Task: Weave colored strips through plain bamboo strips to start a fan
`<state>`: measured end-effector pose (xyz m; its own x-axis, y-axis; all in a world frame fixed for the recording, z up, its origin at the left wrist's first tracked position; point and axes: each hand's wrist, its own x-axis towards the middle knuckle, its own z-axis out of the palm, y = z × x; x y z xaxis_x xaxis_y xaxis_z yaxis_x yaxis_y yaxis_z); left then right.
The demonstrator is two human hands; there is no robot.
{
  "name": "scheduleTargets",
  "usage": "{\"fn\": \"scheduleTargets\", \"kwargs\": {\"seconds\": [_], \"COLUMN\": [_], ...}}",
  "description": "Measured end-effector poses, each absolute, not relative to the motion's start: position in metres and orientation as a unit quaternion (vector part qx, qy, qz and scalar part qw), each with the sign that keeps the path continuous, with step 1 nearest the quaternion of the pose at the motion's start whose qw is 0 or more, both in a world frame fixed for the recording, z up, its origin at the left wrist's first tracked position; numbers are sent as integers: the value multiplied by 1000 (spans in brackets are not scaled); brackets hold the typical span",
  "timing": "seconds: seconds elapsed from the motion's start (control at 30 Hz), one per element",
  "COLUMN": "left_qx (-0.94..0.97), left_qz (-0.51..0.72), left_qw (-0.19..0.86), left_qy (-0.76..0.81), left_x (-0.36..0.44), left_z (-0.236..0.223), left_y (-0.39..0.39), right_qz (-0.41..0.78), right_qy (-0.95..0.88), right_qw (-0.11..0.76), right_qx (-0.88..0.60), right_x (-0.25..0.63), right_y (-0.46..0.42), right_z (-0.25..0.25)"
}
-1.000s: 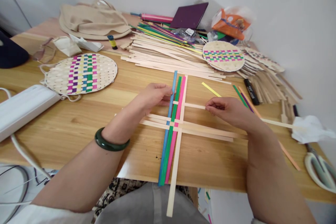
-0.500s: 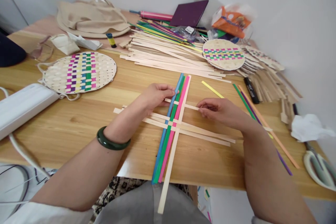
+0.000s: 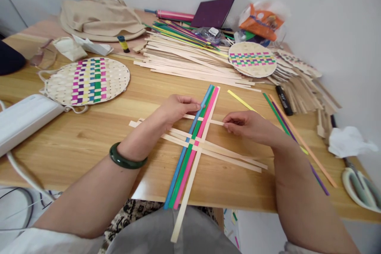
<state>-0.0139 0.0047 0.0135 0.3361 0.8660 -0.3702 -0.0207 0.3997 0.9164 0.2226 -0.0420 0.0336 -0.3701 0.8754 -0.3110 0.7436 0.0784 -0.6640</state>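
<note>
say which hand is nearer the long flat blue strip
Left. The left hand is at the long flat blue strip toward its far end; the right hand is right of it, past the flat pink strip.

From my end I see crossed strips [image 3: 196, 142] out on the table [image 3: 244, 190], woven mat [image 3: 86, 81] left of them, marker [image 3: 284, 100] over to the right, loose strip pile [image 3: 186, 53] straight behind.
</note>
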Motion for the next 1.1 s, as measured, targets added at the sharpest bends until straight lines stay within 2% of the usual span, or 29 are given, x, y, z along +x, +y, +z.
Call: {"fn": "scheduleTargets", "kwargs": {"seconds": [0.13, 0.2, 0.33, 0.4, 0.53, 0.67, 0.83, 1.1], "left_qx": [456, 510, 667, 721, 818, 853, 870, 877], "left_qz": [363, 368, 380, 347, 174, 151, 134, 132], "left_qw": [649, 593, 320, 234, 184, 69, 56, 57], "left_qy": [488, 502, 555, 552, 517, 494, 471, 460], "left_x": [-16, -19, -21, -18, -11, -14, -21, -20], "left_z": [11, 9, 17, 29, 41, 7, -37, -36], "left_y": [8, 11, 9, -1, -43, -85, -101, -100], "right_qz": [381, 369, 342, 313, 228, 180, 170, 60], "right_qy": [-715, -711, -726, -741, -753, -768, -812, -853], "right_qw": [77, 82, 57, 46, 36, 35, 94, 93], "right_qx": [-581, -593, -594, -593, -616, -614, -550, -510], "right_x": [235, 243, 246, 244, 242, 245, 236, 175], "right_y": [-40, -38, -35, -35, -37, -37, -33, -32], "right_z": [36, 37, 36, 35, 32, 29, 17, 4]}}
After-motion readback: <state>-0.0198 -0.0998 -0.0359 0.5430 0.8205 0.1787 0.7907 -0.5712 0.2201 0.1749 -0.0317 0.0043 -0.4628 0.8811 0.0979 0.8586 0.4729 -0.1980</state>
